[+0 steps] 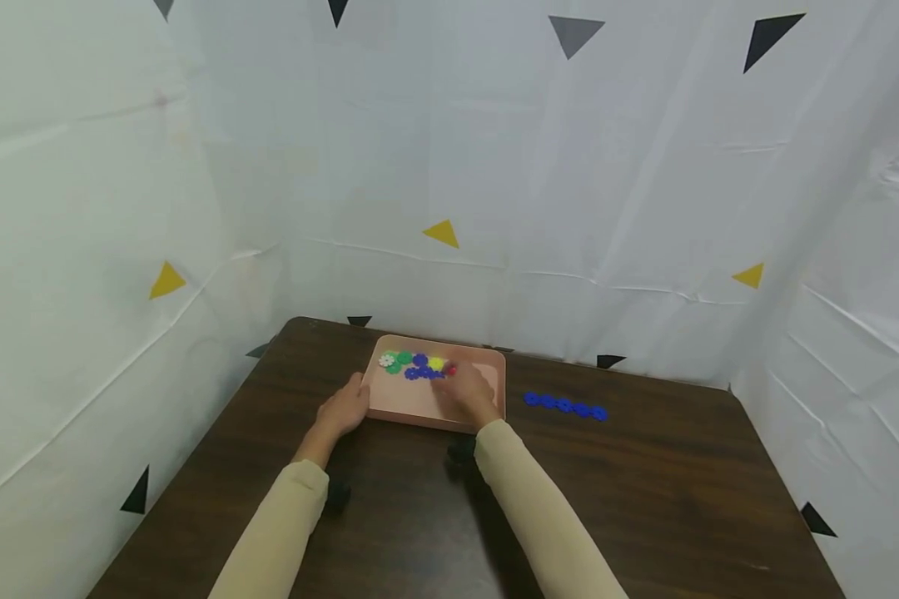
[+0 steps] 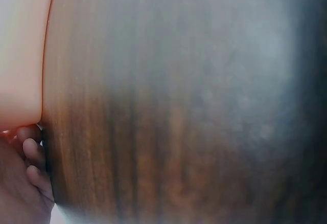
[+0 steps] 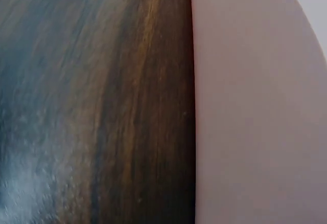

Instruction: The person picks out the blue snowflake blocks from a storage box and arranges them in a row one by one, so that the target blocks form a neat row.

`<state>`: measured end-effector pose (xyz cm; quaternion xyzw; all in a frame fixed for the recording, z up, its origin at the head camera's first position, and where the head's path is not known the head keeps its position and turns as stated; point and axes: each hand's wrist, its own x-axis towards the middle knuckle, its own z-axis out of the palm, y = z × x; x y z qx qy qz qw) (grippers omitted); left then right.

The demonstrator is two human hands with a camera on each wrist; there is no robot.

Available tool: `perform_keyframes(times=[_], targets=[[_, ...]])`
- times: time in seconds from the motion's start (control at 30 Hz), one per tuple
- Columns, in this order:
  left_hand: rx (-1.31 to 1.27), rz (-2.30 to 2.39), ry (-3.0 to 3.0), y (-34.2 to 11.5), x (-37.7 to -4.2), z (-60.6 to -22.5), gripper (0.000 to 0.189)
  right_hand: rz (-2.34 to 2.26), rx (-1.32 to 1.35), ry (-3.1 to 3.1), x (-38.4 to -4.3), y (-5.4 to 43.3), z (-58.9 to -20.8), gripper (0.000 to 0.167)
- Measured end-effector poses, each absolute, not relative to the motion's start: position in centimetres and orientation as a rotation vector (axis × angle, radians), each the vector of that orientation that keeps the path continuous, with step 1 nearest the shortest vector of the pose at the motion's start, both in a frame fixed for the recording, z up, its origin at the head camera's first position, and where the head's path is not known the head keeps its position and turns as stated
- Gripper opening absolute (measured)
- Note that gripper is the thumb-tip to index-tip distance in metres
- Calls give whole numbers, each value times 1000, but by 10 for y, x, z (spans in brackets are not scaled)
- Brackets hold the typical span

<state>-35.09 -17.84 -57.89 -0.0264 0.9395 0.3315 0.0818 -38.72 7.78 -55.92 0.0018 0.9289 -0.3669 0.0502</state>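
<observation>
A shallow pink tray (image 1: 412,408) lies on the dark wooden table, its side wall (image 2: 23,55) filling the edge of the left wrist view. My left hand (image 1: 345,406) grips its left side, with curled fingers (image 2: 34,155) near the corner. Over the tray's right half, my right hand (image 1: 466,389) reaches in with its fingertips at the flower-shaped discs. Beside those fingertips are a red disc (image 1: 452,370), a yellow disc (image 1: 436,363) and several blue discs (image 1: 419,373). Whether the right fingers pinch one, I cannot tell. Green discs (image 1: 394,367) and a white disc (image 1: 385,360) sit farther left.
Right of the tray, several blue discs (image 1: 564,405) form a row on the table (image 1: 644,482). White sheeting (image 1: 494,166) with printed triangles rises behind the table and along both sides. Dark wrist gear (image 1: 460,450) hangs below the right sleeve.
</observation>
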Motion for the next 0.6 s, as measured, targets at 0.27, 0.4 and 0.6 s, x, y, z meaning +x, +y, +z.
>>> perform_keyframes(times=[0.27, 0.4, 0.6], targets=[[-79, 996, 2818, -178, -354, -581, 57, -1171, 43, 2820, -389, 79, -560, 38], [-88, 996, 2821, -178, -355, -581, 57, -1201, 41, 2818, -389, 80, -561, 38], [-99, 1000, 2815, -178, -353, -583, 56, -1237, 79, 2829, -387, 80, -566, 32]])
